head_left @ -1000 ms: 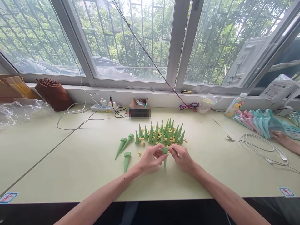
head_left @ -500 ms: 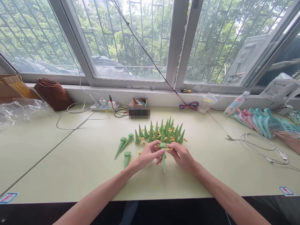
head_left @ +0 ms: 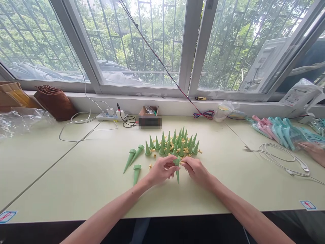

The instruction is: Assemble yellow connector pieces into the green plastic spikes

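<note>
My left hand (head_left: 161, 171) grips a green watering spike (head_left: 177, 175), point down and ribbed cap up, between thumb and fingers. My right hand (head_left: 195, 168) pinches a small yellow valve (head_left: 181, 162) against the side of that spike, just under its cap. Fingers partly cover where the two meet. Behind my hands, several green spikes (head_left: 161, 148) stand points up in a cluster, with yellow valves at their bases. Three more spikes, including one lying loose (head_left: 136, 173), rest to the left. Two small yellow pieces, one near my left hand (head_left: 150, 166), lie on the table.
At the right, another person's hand (head_left: 313, 150) touches bagged teal and pink clips (head_left: 284, 130). A coiled white cable (head_left: 281, 154) lies in front. Along the back are a power strip (head_left: 108, 117), a small box (head_left: 149, 120), coiled wires (head_left: 204, 114) and a brown bundle (head_left: 54, 102).
Both hands stay together at the spike; its cap tipped away and then back toward me, and the valve stays at its side. The bottle at the back right tilted, then left the view.
</note>
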Demonstrator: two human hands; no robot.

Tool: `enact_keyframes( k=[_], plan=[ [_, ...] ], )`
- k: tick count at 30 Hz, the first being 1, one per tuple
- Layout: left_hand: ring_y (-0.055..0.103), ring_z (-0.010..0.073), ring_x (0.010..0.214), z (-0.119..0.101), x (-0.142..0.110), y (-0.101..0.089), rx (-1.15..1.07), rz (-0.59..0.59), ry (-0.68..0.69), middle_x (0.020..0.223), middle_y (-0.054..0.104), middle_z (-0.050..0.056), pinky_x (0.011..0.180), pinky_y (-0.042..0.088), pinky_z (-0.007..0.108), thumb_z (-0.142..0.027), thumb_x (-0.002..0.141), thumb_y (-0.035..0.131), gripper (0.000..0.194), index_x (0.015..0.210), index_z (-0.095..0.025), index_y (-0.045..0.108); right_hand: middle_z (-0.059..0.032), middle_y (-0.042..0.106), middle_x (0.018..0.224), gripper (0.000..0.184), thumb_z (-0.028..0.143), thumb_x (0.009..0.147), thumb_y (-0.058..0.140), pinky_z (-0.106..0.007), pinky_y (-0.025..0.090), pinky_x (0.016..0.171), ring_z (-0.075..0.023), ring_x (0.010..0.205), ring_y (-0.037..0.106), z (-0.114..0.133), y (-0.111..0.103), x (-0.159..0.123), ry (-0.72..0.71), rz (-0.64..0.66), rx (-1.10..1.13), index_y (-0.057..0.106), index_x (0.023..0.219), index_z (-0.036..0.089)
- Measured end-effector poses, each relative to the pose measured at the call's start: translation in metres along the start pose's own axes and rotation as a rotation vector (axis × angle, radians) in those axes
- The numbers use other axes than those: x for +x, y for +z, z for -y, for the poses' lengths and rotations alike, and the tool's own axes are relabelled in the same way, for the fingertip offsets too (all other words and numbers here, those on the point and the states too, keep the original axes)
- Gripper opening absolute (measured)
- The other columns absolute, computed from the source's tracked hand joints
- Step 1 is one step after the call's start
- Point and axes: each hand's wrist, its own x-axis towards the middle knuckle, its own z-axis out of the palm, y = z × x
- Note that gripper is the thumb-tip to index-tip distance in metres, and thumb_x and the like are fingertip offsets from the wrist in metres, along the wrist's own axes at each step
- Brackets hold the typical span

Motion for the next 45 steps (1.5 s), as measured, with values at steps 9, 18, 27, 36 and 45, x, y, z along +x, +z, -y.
enact_keyframes(
  k=[9, 18, 27, 36, 45],
  plan=[
    [0.054, 0.0083, 0.051, 0.002, -0.001, 0.0, 0.173, 0.001, 0.13, 0.068, 0.057, -0.002, 0.054, 0.049, 0.022, -0.03, 0.091, 0.061, 0.017, 0.099, -0.016, 0.06, 0.0011, 0.053, 0.065, 0.035, 0.031, 0.105, 0.033, -0.025, 0.035, 0.056, -0.0122, 0.055, 0.045, -0.002, 0.001, -0.003, 0.104, 0.077, 0.11, 0.048, 0.076, 0.019],
    [0.054, 0.0106, 0.04, -0.006, 0.002, 0.002, -0.156, -0.016, -0.062, 0.054, 0.052, -0.008, 0.039, 0.041, 0.02, -0.043, 0.089, 0.065, 0.031, 0.103, -0.019, 0.05, 0.0006, 0.055, 0.071, 0.026, 0.034, 0.104, 0.042, -0.024, 0.037, 0.057, -0.0121, 0.059, 0.046, 0.0, 0.001, 0.0, 0.104, 0.007, 0.118, 0.055, 0.087, 0.019],
    [0.048, 0.009, 0.034, -0.015, 0.004, -0.004, -0.319, 0.023, -0.159, 0.045, 0.056, -0.007, 0.043, 0.038, 0.02, -0.04, 0.088, 0.068, 0.033, 0.102, -0.018, 0.048, -0.0025, 0.058, 0.083, 0.013, 0.027, 0.102, 0.049, -0.023, 0.038, 0.05, -0.0106, 0.055, 0.047, -0.002, 0.004, 0.001, -0.098, -0.116, 0.059, 0.055, 0.112, 0.021],
    [0.05, 0.009, 0.036, -0.014, 0.001, -0.005, -0.241, 0.088, -0.156, 0.05, 0.059, -0.006, 0.043, 0.039, 0.02, -0.041, 0.089, 0.065, 0.032, 0.103, -0.018, 0.048, 0.0, 0.054, 0.071, 0.011, 0.022, 0.102, 0.047, -0.024, 0.036, 0.055, -0.0131, 0.059, 0.047, -0.004, 0.003, -0.003, -0.119, -0.091, 0.052, 0.057, 0.097, 0.02],
    [0.05, 0.0082, 0.04, -0.005, -0.004, 0.01, 0.036, 0.025, -0.003, 0.053, 0.053, -0.007, 0.046, 0.043, 0.021, -0.032, 0.087, 0.066, 0.023, 0.102, -0.017, 0.056, 0.0032, 0.044, 0.063, 0.031, 0.022, 0.104, 0.037, -0.024, 0.03, 0.053, -0.0108, 0.054, 0.036, -0.005, 0.005, -0.004, -0.007, -0.079, 0.076, 0.045, 0.074, 0.02]
  ],
)
